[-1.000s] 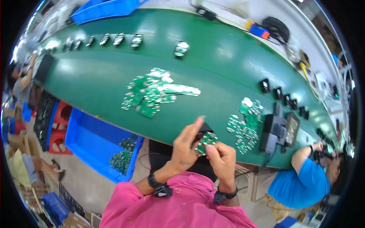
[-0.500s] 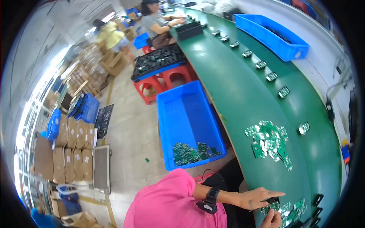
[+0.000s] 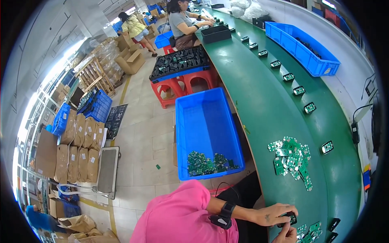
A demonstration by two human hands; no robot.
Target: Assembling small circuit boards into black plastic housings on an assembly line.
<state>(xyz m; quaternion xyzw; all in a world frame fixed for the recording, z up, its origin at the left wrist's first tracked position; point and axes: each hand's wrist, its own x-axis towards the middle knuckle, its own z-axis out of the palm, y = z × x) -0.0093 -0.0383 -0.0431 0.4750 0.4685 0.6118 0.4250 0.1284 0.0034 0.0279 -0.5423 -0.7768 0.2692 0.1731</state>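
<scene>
Left hand (image 3: 274, 214) curls its once-outstretched finger, grasping black casing (image 3: 292, 219) | right hand (image 3: 287, 234) alongside, grip unclear | even pressure seems best

Left edge of frame: bright windows (image 3: 26, 116). Centre-left, I see pale tiled floor (image 3: 144, 121), yellow stripe (image 3: 125, 90) along it. Red stools (image 3: 168, 84), upper middle. My long green bench (image 3: 259, 97) runs down the right; white wall (image 3: 353, 87) beyond, far right.

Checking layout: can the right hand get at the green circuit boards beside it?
Likely yes: green circuit boards lie close beside the right hand, nothing visible between, though it's busy at the rounded black housing.
</scene>
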